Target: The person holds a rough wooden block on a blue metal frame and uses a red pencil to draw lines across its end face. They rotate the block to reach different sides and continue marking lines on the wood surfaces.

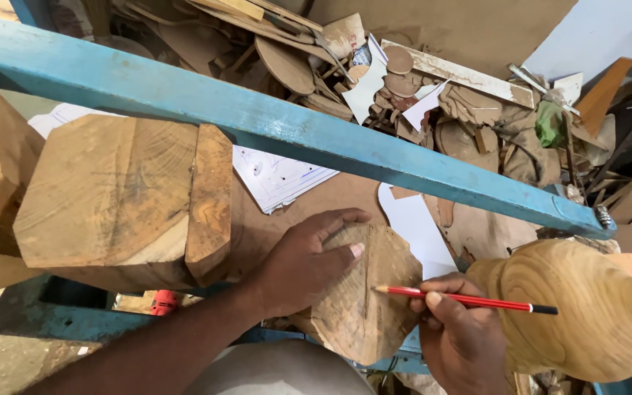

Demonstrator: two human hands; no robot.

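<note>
My left hand (pixel 305 263) lies flat on a roughly octagonal wooden block (pixel 363 307) at the lower middle, thumb and fingers spread over its top face. A faint straight line runs down that face. My right hand (pixel 462 336) holds a red pencil (pixel 469 298) with a black end, its sharpened tip pointing left and resting just above the block's right side. A turned, rounded piece of pale wood (pixel 579 307) sits right beside my right hand.
A long blue-painted beam (pixel 294 132) crosses the view diagonally. Large cut timber blocks (pixel 118 197) stand at left. Papers with drawings (pixel 279 175) lie behind the block. Wooden templates and scraps (pixel 404 80) pile up at the back. A red tool (pixel 164 301) lies below.
</note>
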